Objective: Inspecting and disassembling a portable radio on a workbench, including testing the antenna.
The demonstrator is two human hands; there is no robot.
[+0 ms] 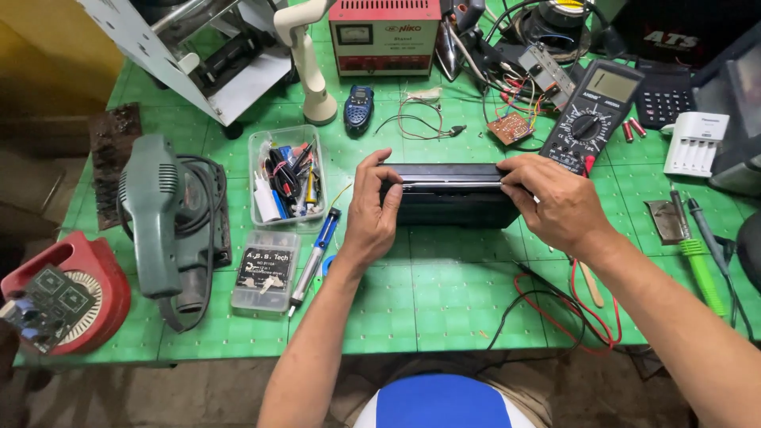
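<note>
The green worktop [444, 301] is the biggest thing here, and it is full of tools. A black box [452, 194] sits in the middle of it, right between the two hands. The left hand [371, 214] holds the box's left end: its fingers [371, 170] curl over the top edge and the thumb presses the front. The right hand [555, 202] holds the right end the same way, fingers bent and closed on the top corner. Both hands are grasping the box.

Far left of the left fingers lies a grey-green power tool [154, 218]. Closer to them is a clear tub of small bits [285, 178]. Just behind the right fingers is a black meter with a dial [590, 111]. To their right lies a green screwdriver [701, 265].
</note>
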